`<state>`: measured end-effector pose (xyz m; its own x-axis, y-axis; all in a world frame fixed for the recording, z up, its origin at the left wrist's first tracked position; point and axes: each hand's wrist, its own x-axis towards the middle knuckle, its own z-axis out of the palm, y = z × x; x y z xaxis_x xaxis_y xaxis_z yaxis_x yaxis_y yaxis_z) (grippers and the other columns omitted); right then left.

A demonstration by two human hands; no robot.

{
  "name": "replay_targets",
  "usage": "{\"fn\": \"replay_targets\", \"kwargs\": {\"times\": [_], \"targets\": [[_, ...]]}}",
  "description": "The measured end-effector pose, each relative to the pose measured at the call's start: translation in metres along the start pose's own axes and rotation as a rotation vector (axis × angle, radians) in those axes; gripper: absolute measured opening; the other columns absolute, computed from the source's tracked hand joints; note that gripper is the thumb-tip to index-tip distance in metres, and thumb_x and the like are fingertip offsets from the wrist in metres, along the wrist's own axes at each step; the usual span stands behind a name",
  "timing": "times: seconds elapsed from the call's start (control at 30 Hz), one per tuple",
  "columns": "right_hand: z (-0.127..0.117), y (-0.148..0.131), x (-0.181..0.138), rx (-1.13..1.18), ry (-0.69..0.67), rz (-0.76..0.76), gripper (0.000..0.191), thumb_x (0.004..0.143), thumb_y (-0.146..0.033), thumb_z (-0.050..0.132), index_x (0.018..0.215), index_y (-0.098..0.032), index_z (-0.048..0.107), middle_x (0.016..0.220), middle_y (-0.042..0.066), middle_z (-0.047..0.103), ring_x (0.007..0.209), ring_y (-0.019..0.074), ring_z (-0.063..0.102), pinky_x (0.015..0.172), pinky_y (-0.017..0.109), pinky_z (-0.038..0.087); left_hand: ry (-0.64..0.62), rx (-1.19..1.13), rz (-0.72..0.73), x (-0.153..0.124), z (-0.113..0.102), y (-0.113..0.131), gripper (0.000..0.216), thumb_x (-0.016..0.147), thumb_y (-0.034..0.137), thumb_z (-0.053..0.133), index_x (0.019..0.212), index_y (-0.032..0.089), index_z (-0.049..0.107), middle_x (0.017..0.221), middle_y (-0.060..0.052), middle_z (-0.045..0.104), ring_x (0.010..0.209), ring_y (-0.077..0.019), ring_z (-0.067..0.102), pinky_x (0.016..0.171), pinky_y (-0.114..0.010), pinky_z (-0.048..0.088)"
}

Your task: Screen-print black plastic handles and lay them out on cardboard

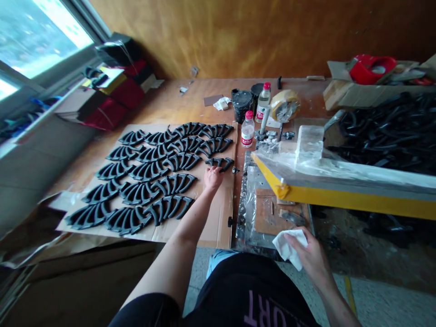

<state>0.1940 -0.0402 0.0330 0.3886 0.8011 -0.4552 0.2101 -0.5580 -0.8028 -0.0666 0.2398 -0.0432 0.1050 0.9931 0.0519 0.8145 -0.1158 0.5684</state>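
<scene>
My left hand (213, 178) reaches out over a cardboard sheet (211, 222), its fingers closed on a black curved handle-like part (225, 163) at the end of a short row. Several rows of similar black curved parts (136, 168) lie nested side by side on the sheet. Close to my body, my right hand (315, 256) grips a crumpled white cloth (289, 247), thumb on top. Whether the cloth is fabric or paper I cannot tell.
Two bottles with red caps (248, 129) and a dark tub (242, 105) stand behind the sheet. A yellow-edged slanted board (340, 193) juts out at the right. Beyond it lies a heap of black parts (391, 131). Red boxes (109, 116) sit by the window.
</scene>
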Motion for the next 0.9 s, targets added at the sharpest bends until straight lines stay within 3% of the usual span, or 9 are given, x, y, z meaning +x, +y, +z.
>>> {"fn": "replay_targets", "kwargs": {"times": [0.1,0.2,0.3,0.37,0.53,0.63,0.77,0.9], "targets": [[0.004,-0.001,0.003,-0.019,-0.008,-0.001,0.035,0.073,-0.053,0.066,0.084,-0.021,0.059,0.069,0.001,0.067,0.064,0.0204,0.063,0.056,0.028,0.048,-0.017,0.079,0.026,-0.046,-0.004,-0.018,0.021,0.079,0.019,0.061,0.097,0.022,0.072,0.106,-0.010,0.068,0.098,-0.0265,0.057,0.094,-0.041,0.042],[0.009,-0.004,0.008,-0.047,-0.020,-0.008,0.037,0.071,-0.054,0.067,0.085,-0.020,0.060,0.071,0.002,0.067,0.065,0.0208,0.063,0.055,0.028,0.048,-0.017,0.196,0.075,-0.118,-0.005,-0.035,0.026,0.084,0.024,0.056,0.106,0.025,0.070,0.113,-0.009,0.066,0.102,-0.0280,0.055,0.095,-0.044,0.044],[0.019,-0.011,0.012,-0.097,-0.062,-0.001,0.038,0.070,-0.055,0.067,0.083,-0.019,0.060,0.068,0.003,0.066,0.062,0.0206,0.062,0.053,0.028,0.048,-0.046,0.223,0.032,-0.181,-0.003,-0.043,0.030,0.085,0.023,0.055,0.111,0.026,0.068,0.118,-0.009,0.065,0.109,-0.0292,0.054,0.095,-0.045,0.046],[0.027,-0.015,0.015,-0.136,-0.101,-0.009,0.036,0.071,-0.054,0.066,0.081,-0.020,0.059,0.064,0.002,0.064,0.057,0.0193,0.060,0.050,0.027,0.047,-0.048,0.201,-0.007,-0.205,0.000,-0.044,0.033,0.086,0.022,0.053,0.116,0.028,0.066,0.125,-0.008,0.062,0.114,-0.0287,0.054,0.099,-0.046,0.046],[0.044,-0.023,0.019,-0.210,-0.152,-0.077,0.032,0.072,-0.051,0.065,0.081,-0.021,0.059,0.065,0.000,0.063,0.056,0.0172,0.058,0.049,0.025,0.045,-0.012,0.119,-0.015,-0.214,0.003,-0.048,0.041,0.088,0.029,0.053,0.129,0.030,0.057,0.140,-0.007,0.051,0.130,-0.0290,0.045,0.107,-0.048,0.042],[0.049,-0.027,0.020,-0.253,-0.156,-0.073,0.032,0.072,-0.051,0.065,0.080,-0.021,0.059,0.067,0.001,0.064,0.058,0.0174,0.059,0.050,0.025,0.045,0.054,0.049,-0.068,-0.212,-0.002,-0.052,0.042,0.090,0.032,0.053,0.131,0.028,0.054,0.140,-0.007,0.051,0.130,-0.0261,0.046,0.106,-0.045,0.043],[0.053,-0.028,0.021,-0.268,-0.177,-0.035,0.033,0.072,-0.052,0.064,0.081,-0.021,0.059,0.064,0.000,0.063,0.056,0.0176,0.058,0.048,0.025,0.045,0.145,-0.051,-0.133,-0.210,-0.008,-0.059,0.033,0.092,0.033,0.051,0.123,0.023,0.058,0.128,-0.009,0.058,0.118,-0.0208,0.054,0.103,-0.037,0.044],[0.055,-0.030,0.021,-0.264,-0.179,-0.008,0.033,0.071,-0.052,0.065,0.081,-0.021,0.058,0.064,0.000,0.063,0.055,0.0177,0.059,0.047,0.025,0.045,0.137,-0.096,-0.259,-0.201,-0.007,-0.064,0.033,0.091,0.038,0.052,0.118,0.020,0.058,0.107,-0.009,0.064,0.103,-0.0203,0.060,0.096,-0.036,0.047]]}}
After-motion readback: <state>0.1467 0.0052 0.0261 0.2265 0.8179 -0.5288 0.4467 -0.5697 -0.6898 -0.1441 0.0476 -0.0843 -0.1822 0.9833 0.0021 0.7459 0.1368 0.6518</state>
